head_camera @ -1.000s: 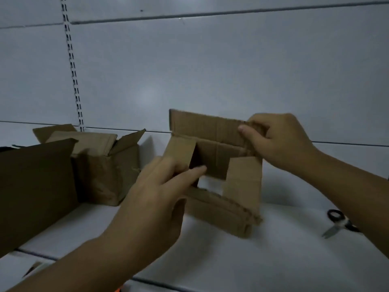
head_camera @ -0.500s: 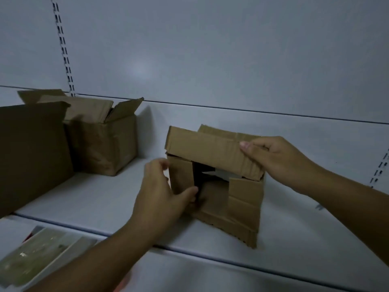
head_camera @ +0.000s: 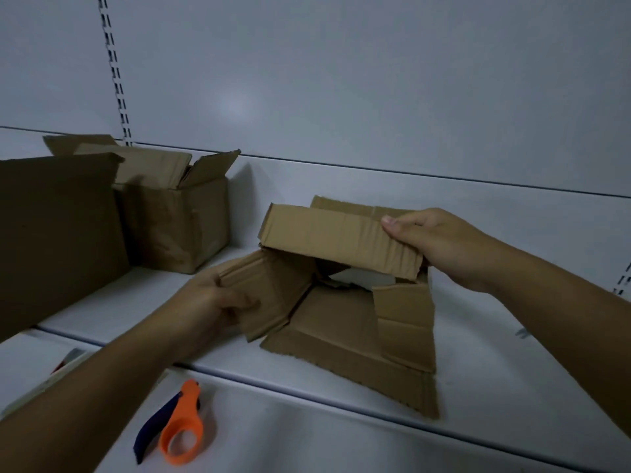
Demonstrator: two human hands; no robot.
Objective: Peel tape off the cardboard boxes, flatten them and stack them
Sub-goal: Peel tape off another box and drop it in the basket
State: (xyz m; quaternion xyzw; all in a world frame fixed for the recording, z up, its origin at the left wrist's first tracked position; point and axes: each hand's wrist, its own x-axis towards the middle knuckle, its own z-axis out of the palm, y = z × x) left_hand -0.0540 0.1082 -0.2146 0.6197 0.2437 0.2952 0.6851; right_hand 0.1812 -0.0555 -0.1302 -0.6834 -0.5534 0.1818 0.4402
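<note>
A small brown cardboard box (head_camera: 345, 322) lies on its side on the white shelf (head_camera: 512, 363), its flaps spread toward me. My left hand (head_camera: 211, 302) grips the left flap and bends it outward. My right hand (head_camera: 440, 247) pinches the right end of the top flap, thumb on top. Through the open box I see a patch of white shelf. No tape is visible on this box.
An open cardboard box (head_camera: 170, 213) stands at the back left, and a large dark box wall (head_camera: 58, 233) rises at the far left. An orange-handled tape dispenser (head_camera: 177, 428) lies on the near shelf edge. Papers (head_camera: 51, 377) lie at the lower left.
The box has come down and tilted onto the shelf. My left hand moved from the inner opening to the left flap and folded it outward. The right hand keeps its hold on the top flap.
</note>
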